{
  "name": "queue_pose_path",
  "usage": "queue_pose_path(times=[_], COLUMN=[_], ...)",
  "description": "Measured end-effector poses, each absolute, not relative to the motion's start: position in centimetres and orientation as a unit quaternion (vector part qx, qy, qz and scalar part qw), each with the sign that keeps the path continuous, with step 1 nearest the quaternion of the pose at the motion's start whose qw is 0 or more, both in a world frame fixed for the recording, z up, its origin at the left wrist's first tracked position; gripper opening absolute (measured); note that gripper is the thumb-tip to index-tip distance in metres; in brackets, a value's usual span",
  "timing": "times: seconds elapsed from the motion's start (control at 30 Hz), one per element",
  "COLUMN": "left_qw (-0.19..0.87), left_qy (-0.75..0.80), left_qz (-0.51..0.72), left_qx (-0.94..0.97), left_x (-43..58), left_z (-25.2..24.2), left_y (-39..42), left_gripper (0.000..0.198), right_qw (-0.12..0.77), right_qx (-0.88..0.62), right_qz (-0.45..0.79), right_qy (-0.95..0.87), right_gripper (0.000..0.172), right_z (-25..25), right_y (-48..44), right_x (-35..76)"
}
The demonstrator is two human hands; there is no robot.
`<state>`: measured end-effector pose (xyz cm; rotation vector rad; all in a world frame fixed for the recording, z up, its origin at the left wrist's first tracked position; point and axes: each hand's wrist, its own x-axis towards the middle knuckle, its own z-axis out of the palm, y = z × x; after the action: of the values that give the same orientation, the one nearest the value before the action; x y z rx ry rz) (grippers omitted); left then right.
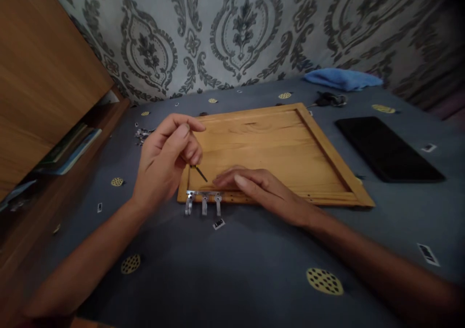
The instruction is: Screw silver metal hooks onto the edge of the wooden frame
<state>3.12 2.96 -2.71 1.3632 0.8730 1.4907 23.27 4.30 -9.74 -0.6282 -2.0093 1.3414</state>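
A wooden framed board (pixel 254 144) lies flat on the patterned blue cloth. At the left end of its near edge sits a metal hook rail (pixel 204 199) with three hooks hanging over the side. My left hand (pixel 169 158) is raised above the board's left part, fingers curled around a small screwdriver (pixel 201 174). Only the dark shaft and a bit of yellow show below the fist; the handle is hidden. My right hand (pixel 259 185) rests on the near frame bar, to the right of the rail, fingers stretched out and pointing left.
Right of the board lies a black tablet-like slab (pixel 388 148). Behind it are a blue cloth (pixel 343 78) and a dark bunch of keys or similar (pixel 330 99). Small metal pieces (pixel 142 135) lie behind my left hand. A wooden cabinet (pixel 47 71) borders the left side.
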Motion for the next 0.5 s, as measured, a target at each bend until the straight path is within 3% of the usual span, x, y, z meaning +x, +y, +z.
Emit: queue_pose_path(times=[0.27,0.5], left_qw=[0.509,0.42], left_qy=[0.363,0.459], left_qz=[0.619,0.551], left_qx=[0.475,0.557], left_x=[4.0,2.4], left_z=[-6.1,-9.0], left_y=[6.8,9.8], left_gripper=[0.02,0.017], right_qw=[0.41,0.405], right_qx=[-0.352,-0.377], right_qz=[0.413,0.34], right_qy=[-0.733,-0.761], right_gripper=[0.056,0.063], right_z=[-10.6,-11.0], right_y=[4.7,5.1], right_x=[23.9,24.2])
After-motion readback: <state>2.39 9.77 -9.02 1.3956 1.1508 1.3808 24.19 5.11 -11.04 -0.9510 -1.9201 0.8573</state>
